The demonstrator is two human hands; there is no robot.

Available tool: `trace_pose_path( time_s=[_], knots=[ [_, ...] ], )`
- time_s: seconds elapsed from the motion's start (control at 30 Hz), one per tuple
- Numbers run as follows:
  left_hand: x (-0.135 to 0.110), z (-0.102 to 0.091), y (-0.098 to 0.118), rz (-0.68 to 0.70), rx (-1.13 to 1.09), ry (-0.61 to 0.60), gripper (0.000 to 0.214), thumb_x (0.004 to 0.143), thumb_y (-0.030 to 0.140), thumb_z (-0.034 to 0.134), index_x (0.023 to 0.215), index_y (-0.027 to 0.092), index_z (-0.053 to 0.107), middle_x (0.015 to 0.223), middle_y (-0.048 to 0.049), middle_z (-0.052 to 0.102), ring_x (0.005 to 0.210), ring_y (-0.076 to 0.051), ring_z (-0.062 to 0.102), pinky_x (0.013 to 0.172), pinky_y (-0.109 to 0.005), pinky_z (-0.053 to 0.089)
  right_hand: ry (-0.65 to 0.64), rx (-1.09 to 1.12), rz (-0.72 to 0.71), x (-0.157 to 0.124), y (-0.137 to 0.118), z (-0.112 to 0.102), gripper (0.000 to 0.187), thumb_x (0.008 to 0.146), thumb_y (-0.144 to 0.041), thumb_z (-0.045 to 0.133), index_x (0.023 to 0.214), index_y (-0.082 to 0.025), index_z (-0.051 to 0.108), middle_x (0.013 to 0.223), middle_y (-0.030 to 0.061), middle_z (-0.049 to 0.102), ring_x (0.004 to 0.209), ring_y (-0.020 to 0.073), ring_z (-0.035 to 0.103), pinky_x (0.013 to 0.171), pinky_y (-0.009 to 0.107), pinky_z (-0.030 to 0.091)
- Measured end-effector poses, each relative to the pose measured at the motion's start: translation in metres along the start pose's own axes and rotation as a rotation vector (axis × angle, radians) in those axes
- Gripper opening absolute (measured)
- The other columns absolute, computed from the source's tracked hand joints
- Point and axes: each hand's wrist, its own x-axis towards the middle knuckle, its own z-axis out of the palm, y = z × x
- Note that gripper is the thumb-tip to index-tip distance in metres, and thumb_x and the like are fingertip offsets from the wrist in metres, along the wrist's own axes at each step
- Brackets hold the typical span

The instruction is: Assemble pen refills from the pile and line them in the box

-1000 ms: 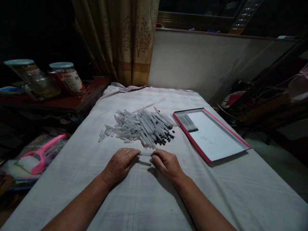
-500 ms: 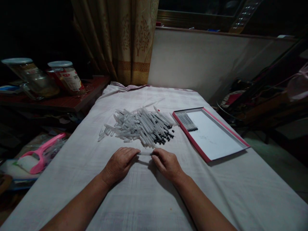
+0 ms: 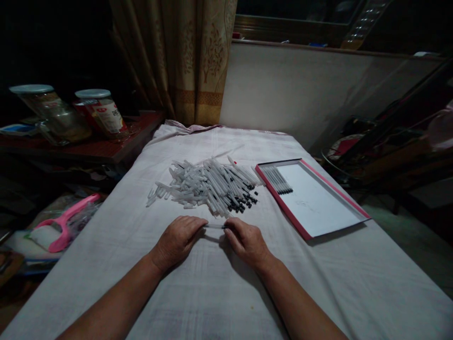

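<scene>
Between my two hands a slim clear pen (image 3: 215, 226) lies level, just above the cloth. My left hand (image 3: 181, 238) is closed on its left end, and my right hand (image 3: 247, 240) pinches the right end; the fingers hide both tips. Beyond my hands spreads a heap of clear pen parts (image 3: 198, 184), with black pieces (image 3: 242, 203) at its right edge. Right of the heap is a shallow box lid (image 3: 318, 203) with red sides and a white inside. A row of pens (image 3: 277, 179) lies side by side at its far left corner, black ends toward me.
A white checked cloth (image 3: 198, 293) covers the table. On the left, a dark red side table (image 3: 134, 137) bears jars (image 3: 106, 115) and a glass mug (image 3: 58, 130). A pink-handled thing (image 3: 67, 224) lies lower down. A curtain (image 3: 177, 61) and wall (image 3: 283, 89) stand behind.
The whole view has shifted slightly to the right. Both hands keep their hold on the pen, with almost no movement; the heap and the row of pens look the same.
</scene>
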Motion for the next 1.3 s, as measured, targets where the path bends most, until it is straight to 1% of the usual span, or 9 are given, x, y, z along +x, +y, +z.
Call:
trace_pose_path(
  time_s=[0.23, 0.37, 0.43, 0.6, 0.73, 0.87, 1.07, 1.2, 1.3],
  knots=[
    [-0.0018, 0.0012, -0.0014, -0.018, -0.003, -0.022, 0.022, 0.096, 0.021, 0.049, 0.115, 0.019, 0.059, 0.101, -0.0081, 0.073, 0.093, -0.02, 0.068, 0.082, -0.035, 0.052, -0.015, -0.032, -0.002, 0.0014, -0.0013, 0.0004, 0.026, 0.096, -0.03, 0.042, 0.086, -0.02, 0.064, 0.072, 0.0039, 0.067, 0.064, 0.0148, 0.061, 0.061, 0.023, 0.041],
    [-0.0019, 0.0008, -0.0014, 0.016, -0.014, -0.015, 0.022, 0.095, 0.02, 0.05, 0.116, 0.019, 0.059, 0.101, -0.0071, 0.074, 0.091, -0.019, 0.068, 0.08, -0.034, 0.052, -0.052, -0.017, 0.04, 0.0014, -0.0026, 0.001, 0.037, 0.097, -0.031, 0.039, 0.068, -0.021, 0.059, 0.06, 0.0013, 0.06, 0.054, 0.0129, 0.053, 0.055, 0.023, 0.037],
    [-0.0017, 0.0005, -0.0011, 0.018, -0.019, -0.01, 0.023, 0.095, 0.02, 0.051, 0.116, 0.019, 0.059, 0.101, -0.0068, 0.074, 0.091, -0.019, 0.068, 0.08, -0.033, 0.051, -0.061, 0.029, 0.066, 0.0014, -0.0034, 0.0007, 0.038, 0.097, -0.032, 0.038, 0.065, -0.021, 0.056, 0.057, 0.0006, 0.059, 0.052, 0.0126, 0.052, 0.054, 0.023, 0.036],
    [-0.0007, -0.0002, 0.0, -0.003, -0.018, -0.017, 0.022, 0.095, 0.021, 0.05, 0.114, 0.019, 0.06, 0.101, -0.0068, 0.074, 0.092, -0.018, 0.068, 0.082, -0.033, 0.051, -0.059, 0.091, 0.114, 0.0016, -0.006, -0.0018, 0.022, 0.093, -0.032, 0.045, 0.084, -0.02, 0.061, 0.066, 0.0002, 0.064, 0.057, 0.0138, 0.057, 0.057, 0.023, 0.039],
    [-0.0004, -0.001, 0.001, 0.003, -0.028, -0.02, 0.022, 0.095, 0.02, 0.051, 0.114, 0.02, 0.061, 0.101, -0.0068, 0.074, 0.092, -0.018, 0.068, 0.082, -0.033, 0.052, -0.062, 0.041, 0.072, 0.0014, -0.0045, -0.0002, 0.031, 0.095, -0.032, 0.04, 0.073, -0.02, 0.06, 0.061, 0.0001, 0.061, 0.055, 0.013, 0.055, 0.057, 0.022, 0.038],
    [-0.0005, -0.0012, 0.0008, 0.009, -0.035, -0.006, 0.022, 0.095, 0.02, 0.051, 0.114, 0.019, 0.062, 0.1, -0.0073, 0.074, 0.091, -0.018, 0.069, 0.081, -0.033, 0.052, -0.071, 0.05, 0.085, 0.0011, -0.0021, 0.0021, 0.04, 0.097, -0.034, 0.038, 0.065, -0.02, 0.057, 0.055, -0.0007, 0.057, 0.051, 0.0116, 0.051, 0.053, 0.022, 0.036],
    [-0.0002, -0.0003, 0.0004, -0.006, -0.042, -0.003, 0.022, 0.094, 0.019, 0.052, 0.114, 0.02, 0.062, 0.1, -0.0068, 0.074, 0.09, -0.018, 0.069, 0.081, -0.033, 0.053, -0.047, 0.075, 0.09, 0.001, -0.0026, 0.0007, 0.029, 0.095, -0.033, 0.044, 0.076, -0.021, 0.061, 0.062, 0.0001, 0.062, 0.056, 0.0128, 0.056, 0.056, 0.022, 0.039],
    [-0.0002, -0.0007, 0.0006, 0.001, -0.043, -0.014, 0.024, 0.094, 0.02, 0.051, 0.115, 0.02, 0.062, 0.1, -0.0072, 0.074, 0.09, -0.019, 0.069, 0.081, -0.033, 0.053, -0.041, 0.042, 0.058, 0.0006, -0.0024, 0.0003, 0.034, 0.096, -0.033, 0.041, 0.071, -0.021, 0.06, 0.06, 0.0003, 0.061, 0.054, 0.0126, 0.056, 0.055, 0.022, 0.039],
    [0.0001, -0.0012, 0.0014, -0.005, -0.049, -0.017, 0.025, 0.095, 0.02, 0.05, 0.117, 0.021, 0.062, 0.1, -0.0073, 0.074, 0.09, -0.018, 0.068, 0.081, -0.033, 0.052, -0.037, 0.074, 0.077, 0.0006, -0.004, 0.0024, 0.025, 0.094, -0.034, 0.046, 0.084, -0.02, 0.065, 0.065, 0.0005, 0.066, 0.056, 0.0129, 0.058, 0.056, 0.022, 0.041]
  ],
)
